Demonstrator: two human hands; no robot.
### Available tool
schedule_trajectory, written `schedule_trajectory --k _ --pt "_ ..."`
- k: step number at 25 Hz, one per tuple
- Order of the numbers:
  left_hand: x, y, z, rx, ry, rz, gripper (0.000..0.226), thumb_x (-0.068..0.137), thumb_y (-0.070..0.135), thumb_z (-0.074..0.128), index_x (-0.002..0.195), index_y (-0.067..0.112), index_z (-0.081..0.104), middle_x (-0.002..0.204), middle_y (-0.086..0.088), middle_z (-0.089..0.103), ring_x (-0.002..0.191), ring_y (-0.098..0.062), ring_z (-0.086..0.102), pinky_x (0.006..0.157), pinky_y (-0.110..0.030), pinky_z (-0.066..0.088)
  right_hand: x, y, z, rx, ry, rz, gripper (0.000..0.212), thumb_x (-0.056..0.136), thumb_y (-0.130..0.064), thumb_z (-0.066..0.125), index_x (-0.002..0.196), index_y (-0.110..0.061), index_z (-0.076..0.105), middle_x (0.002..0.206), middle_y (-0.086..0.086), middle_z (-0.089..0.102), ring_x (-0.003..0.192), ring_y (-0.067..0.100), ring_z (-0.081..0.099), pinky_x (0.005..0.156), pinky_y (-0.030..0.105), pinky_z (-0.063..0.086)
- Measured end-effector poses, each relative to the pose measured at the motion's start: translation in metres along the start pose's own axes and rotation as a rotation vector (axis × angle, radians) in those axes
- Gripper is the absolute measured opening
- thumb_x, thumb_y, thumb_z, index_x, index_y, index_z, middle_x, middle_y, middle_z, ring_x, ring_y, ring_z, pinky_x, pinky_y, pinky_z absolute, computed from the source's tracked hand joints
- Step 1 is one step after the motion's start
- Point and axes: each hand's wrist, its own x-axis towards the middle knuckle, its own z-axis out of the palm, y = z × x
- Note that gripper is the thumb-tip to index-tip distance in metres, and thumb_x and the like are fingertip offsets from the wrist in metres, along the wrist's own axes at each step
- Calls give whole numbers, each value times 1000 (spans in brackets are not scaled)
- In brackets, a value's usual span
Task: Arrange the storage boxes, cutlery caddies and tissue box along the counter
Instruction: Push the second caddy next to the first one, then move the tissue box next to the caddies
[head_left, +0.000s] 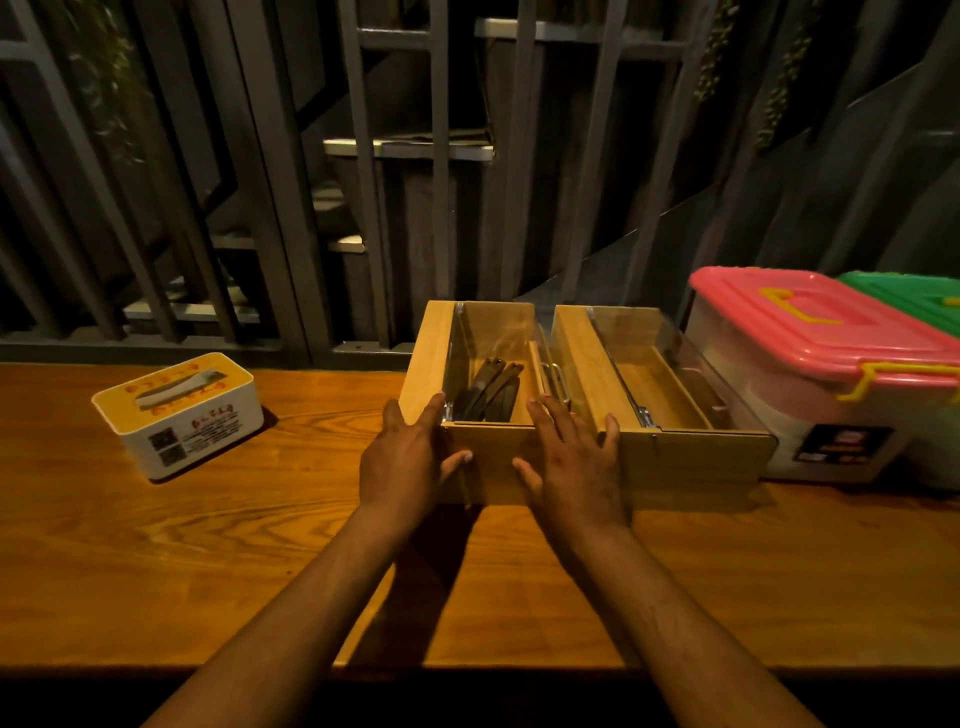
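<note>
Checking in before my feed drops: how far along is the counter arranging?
Done: pink-lidded storage box, green-lidded one and right cutlery caddy sit in a row. In hand: left hand and right hand flank the left cutlery caddy. Left: tissue box, apart and askew.

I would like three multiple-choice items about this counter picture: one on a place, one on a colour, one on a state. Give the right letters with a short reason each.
1. Where is the tissue box?
A. left of both caddies
B. between the caddies
C. on the pink lid

2. What colour is the lid of the storage box next to the right caddy?
A. blue
B. pink
C. white

3. What is in the left caddy?
A. nothing
B. tissues
C. dark cutlery handles

Answers:
1 A, it stands apart on the counter's left.
2 B, pink with yellow clasps.
3 C, dark handles lean inside, between the left hand and right hand.
</note>
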Motion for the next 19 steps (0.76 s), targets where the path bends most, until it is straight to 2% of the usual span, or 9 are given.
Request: schedule_trajectory --k 4,8,12,16,19 --pt "-10 -10 -19 -1 -47 52 82 84 59 62 151 38 20 152 -12 33 123 -31 54 82 -37 55 2 -11 -18 -57 -85 23 77 89 -59 53 152 -30 20 162 2 21 148 28 17 117 63 6" --pt "-37 -46 -45 -5 69 92 63 89 53 58 146 35 39 148 -4 48 129 -24 51 89 -38 53 -16 -59 -30 41 9 19 66 89 -57 54 147 -31 34 159 3 30 147 29 21 116 62 3" --pt "-70 -90 -80 19 141 19 58 90 52 57 144 35 44 146 -1 50 133 -21 47 95 -37 49 -32 -117 -35 213 -18 -95 61 91 -52 55 146 -32 37 157 1 33 147 27 23 116 60 8" --pt "-109 -144 -111 29 168 -168 58 90 52 58 144 35 44 149 -1 48 136 -21 43 99 -39 46 -38 -164 -32 315 -3 -245 57 86 -52 60 137 -29 51 145 2 51 136 27 41 112 60 26" --pt "-128 -178 -129 60 161 -270 58 91 52 55 145 36 42 150 -1 45 137 -21 40 100 -39 44 -42 -200 -27 369 -27 -275 57 85 -51 60 137 -29 52 143 3 52 134 29 43 111 59 28"
